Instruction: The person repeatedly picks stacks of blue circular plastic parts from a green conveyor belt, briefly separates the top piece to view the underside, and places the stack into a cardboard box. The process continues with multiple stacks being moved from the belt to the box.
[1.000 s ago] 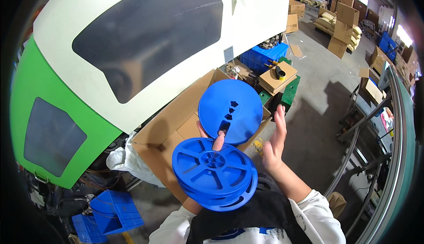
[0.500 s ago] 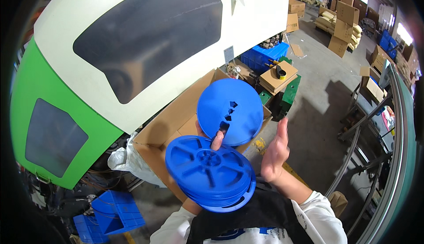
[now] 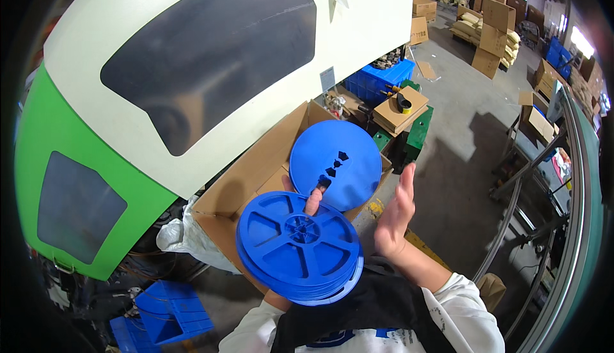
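A stack of blue plastic reels (image 3: 327, 245), its top one spoked with a round hub, lies over my left forearm, close to my body. My left hand (image 3: 313, 202) grips at the stack's far edge; its thumb shows on top, while most of the other fingers are hidden. Just beyond the thumb is a plain blue round reel flange (image 3: 336, 151) with small cutouts, tilted and overlapped by the stack; the hidden fingers seem to support it. My right hand (image 3: 396, 215) is raised to the right of the reels, fingers stretched out and touching nothing.
Beneath the reels stands an open cardboard box (image 3: 220, 209). A white and green machine (image 3: 211, 97) fills the left. Beyond the box are a blue crate (image 3: 368, 84) and flat cardboard with a tape roll (image 3: 404, 105). A metal-framed rail (image 3: 579, 187) runs along the right.
The spoked reel stack has swung up slightly and turned more face-on. The plain flange has shifted a little down. My right hand stays open in nearly the same place.
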A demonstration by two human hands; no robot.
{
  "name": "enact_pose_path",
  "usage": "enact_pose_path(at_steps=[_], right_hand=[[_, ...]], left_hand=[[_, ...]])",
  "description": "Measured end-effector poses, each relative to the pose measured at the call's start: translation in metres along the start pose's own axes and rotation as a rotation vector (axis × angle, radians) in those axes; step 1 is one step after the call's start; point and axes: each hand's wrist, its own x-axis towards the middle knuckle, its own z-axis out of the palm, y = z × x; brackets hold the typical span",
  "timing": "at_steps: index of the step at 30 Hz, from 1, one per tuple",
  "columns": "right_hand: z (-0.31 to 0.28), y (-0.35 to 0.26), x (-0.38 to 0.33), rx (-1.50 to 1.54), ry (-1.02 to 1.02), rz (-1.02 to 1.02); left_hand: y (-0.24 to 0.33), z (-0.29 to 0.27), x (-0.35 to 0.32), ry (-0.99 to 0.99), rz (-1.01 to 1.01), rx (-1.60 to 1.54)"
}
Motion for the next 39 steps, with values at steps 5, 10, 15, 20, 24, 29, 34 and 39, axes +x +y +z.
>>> enact_pose_path(at_steps=[5,10,15,20,24,29,34,39], right_hand=[[-0.005,0.015,-0.003,-0.19,-0.081,0.639],[0.006,0.001,0.001,-0.293,0.016,0.175],[0.002,0.0,0.004,-0.127,-0.042,0.031],[0.0,0.014,0.009,-0.217,-0.127,0.612],[0.001,0.007,0.01,-0.324,-0.025,0.375],[0.009,0.002,0.01,-0.025,-0.03,-0.183],[-0.005,0.018,0.009,-0.191,-0.032,0.589],[-0.002,0.004,0.011,-0.367,-0.069,0.21]], left_hand=[[-0.009,-0.015,0.015,-0.135,0.07,-0.053],[0.01,-0.002,0.014,-0.059,0.0,0.096],[0.003,0.001,0.019,-0.052,-0.03,0.071],[0.005,0.005,0.019,-0.055,-0.049,0.064],[-0.001,0.005,0.023,-0.062,-0.074,0.058],[-0.006,0.004,0.026,-0.07,-0.095,0.051],[-0.007,0.005,0.028,-0.08,-0.099,0.04],[-0.011,0.013,0.027,-0.093,-0.139,0.017]])
